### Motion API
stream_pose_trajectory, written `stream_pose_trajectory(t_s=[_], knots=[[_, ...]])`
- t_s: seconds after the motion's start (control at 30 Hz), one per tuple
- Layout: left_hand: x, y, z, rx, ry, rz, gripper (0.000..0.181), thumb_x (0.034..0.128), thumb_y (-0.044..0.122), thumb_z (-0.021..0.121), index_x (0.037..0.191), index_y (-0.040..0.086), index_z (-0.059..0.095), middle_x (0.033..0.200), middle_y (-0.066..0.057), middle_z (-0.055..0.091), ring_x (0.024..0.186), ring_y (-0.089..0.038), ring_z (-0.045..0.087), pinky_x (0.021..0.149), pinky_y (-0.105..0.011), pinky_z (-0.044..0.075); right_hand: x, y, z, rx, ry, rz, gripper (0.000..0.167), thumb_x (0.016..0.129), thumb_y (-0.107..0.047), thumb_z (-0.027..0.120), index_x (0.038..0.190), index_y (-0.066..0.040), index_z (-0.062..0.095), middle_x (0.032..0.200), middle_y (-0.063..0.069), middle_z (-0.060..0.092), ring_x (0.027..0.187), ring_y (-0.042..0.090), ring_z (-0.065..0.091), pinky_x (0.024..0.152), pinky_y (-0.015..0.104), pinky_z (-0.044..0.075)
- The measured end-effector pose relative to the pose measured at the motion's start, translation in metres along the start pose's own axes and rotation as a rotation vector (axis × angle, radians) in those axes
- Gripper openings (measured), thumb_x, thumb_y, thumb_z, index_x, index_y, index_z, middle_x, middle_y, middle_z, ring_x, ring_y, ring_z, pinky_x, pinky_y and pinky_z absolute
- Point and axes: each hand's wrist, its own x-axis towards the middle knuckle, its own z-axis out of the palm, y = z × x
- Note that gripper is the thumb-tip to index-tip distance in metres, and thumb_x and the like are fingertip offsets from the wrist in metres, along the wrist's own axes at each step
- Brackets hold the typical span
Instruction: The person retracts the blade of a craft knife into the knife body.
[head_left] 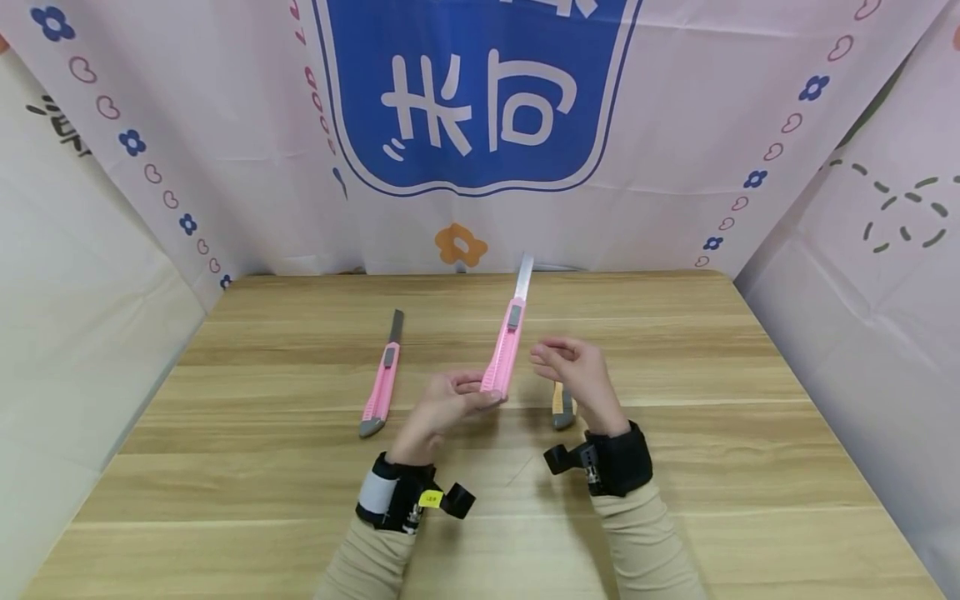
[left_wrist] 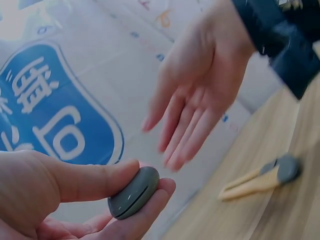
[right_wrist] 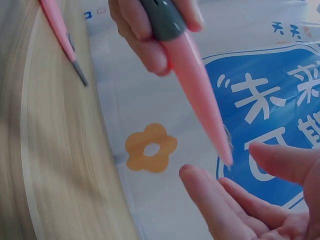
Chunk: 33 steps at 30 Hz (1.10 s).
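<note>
Presently, the pink cutter [head_left: 504, 354] is in my left hand [head_left: 444, 408], thumb and fingers pinched on its grey end cap [left_wrist: 135, 192]. Its long axis runs forward and slightly right from that grip, the bare blade [head_left: 524, 277] at the far end, toward the backdrop [head_left: 262, 208]. My right hand [head_left: 587, 379] stands just to the right of the cutter — near, not touching — thumb and fingers parted, holding nothing. On the tabletop [head_left: 750, 500], a yellow cutter [head_left: 558, 404] lies near the right hand, partly hidden by it in the head view; a second pink cutter [head_left: 382, 383], blade exposed, lies to the left of the held one.
</note>
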Motion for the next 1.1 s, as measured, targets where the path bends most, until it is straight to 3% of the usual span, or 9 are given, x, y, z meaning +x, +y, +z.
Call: stream_pose_trajectory(t_s=[0.13, 0.3, 0.37, 0.67, 0.97, 1.1], knots=[[-0.006, 0.002, 0.009, -0.031, -0.047, 0.011, 0.040, 0.0837, -0.002, 0.068, 0.122, -0.005, 0.058, 0.111, -0.020, 0.069, 0.083, -0.010, 0.067, 0.099, -0.044, 0.055, 0.001, 0.000, 0.004, 0.096, -0.062, -0.015, 0.038, 0.097, -0.006, 0.054, 0.129, 0.014, 0.050, 0.116, 0.026, 0.068, 0.087, 0.007, 0.071, 0.085, 0.025, 0.061], [-0.009, 0.002, 0.017, -0.010, -0.078, 0.037, 0.041, 0.0837, -0.001, 0.068, 0.123, -0.005, 0.057, 0.114, -0.021, 0.068, 0.086, -0.011, 0.067, 0.092, -0.035, 0.058, 0.000, -0.002, 0.007, 0.152, -0.053, 0.021, 0.041, 0.098, -0.006, 0.051, 0.132, 0.016, 0.046, 0.090, -0.005, 0.070, 0.079, 0.001, 0.069, 0.079, 0.018, 0.060], [-0.009, 0.001, 0.019, 0.000, -0.084, 0.050, 0.042, 0.0830, 0.000, 0.069, 0.123, -0.006, 0.057, 0.115, -0.022, 0.067, 0.086, -0.011, 0.067, 0.089, -0.030, 0.059, 0.000, -0.002, 0.008, 0.170, -0.043, 0.037, 0.041, 0.098, -0.006, 0.051, 0.132, 0.016, 0.046, 0.084, -0.011, 0.068, 0.076, 0.000, 0.068, 0.077, 0.016, 0.060], [-0.008, 0.000, 0.023, 0.019, -0.127, 0.073, 0.046, 0.0804, 0.002, 0.072, 0.123, -0.004, 0.057, 0.117, -0.022, 0.067, 0.089, -0.012, 0.066, 0.084, -0.025, 0.057, -0.002, -0.007, 0.002, 0.195, -0.077, 0.031, 0.041, 0.098, -0.005, 0.050, 0.132, 0.018, 0.043, 0.080, -0.014, 0.070, 0.075, 0.001, 0.068, 0.074, 0.016, 0.059], [-0.009, 0.002, 0.014, 0.048, -0.320, 0.063, 0.046, 0.0844, 0.008, 0.071, 0.127, 0.000, 0.058, 0.117, -0.016, 0.070, 0.096, -0.014, 0.070, 0.099, -0.039, 0.055, -0.005, -0.009, -0.001, 0.167, -0.121, 0.003, 0.040, 0.097, -0.004, 0.051, 0.130, 0.019, 0.045, 0.082, -0.013, 0.071, 0.077, 0.002, 0.068, 0.075, 0.018, 0.060], [-0.011, 0.004, 0.010, 0.044, -0.366, 0.048, 0.044, 0.0862, 0.007, 0.068, 0.128, -0.002, 0.057, 0.116, -0.015, 0.071, 0.092, -0.009, 0.070, 0.101, -0.041, 0.054, -0.006, -0.010, 0.000, 0.141, -0.144, -0.004, 0.040, 0.097, -0.004, 0.052, 0.130, 0.018, 0.046, 0.083, -0.013, 0.070, 0.078, 0.002, 0.068, 0.075, 0.018, 0.060]])
